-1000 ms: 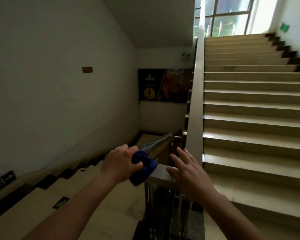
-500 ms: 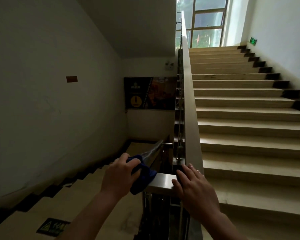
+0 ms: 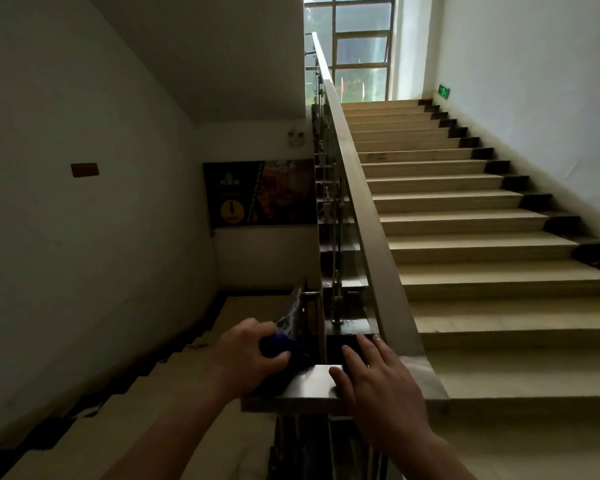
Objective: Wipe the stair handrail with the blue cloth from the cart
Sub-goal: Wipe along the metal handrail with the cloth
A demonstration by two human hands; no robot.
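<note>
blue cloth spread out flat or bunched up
Bunched up. The left hand grips the blue cloth as a wad at the handrail corner; only a dark blue lump shows beside the thumb.

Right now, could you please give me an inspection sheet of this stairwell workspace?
Surface: handrail, flat glossy corner section; its sloping run rises toward the window.
Job's things: blue cloth bunched at the rail's left corner; cart not in view.
Clutter: nothing seen.
Grippers: left hand grips the cloth; right hand rests flat on the rail, fingers straight.
Cables: nothing seen.
Surroundings: upward steps on the right, downward steps on the left, dark poster on the far wall, green exit sign near the top.
</note>
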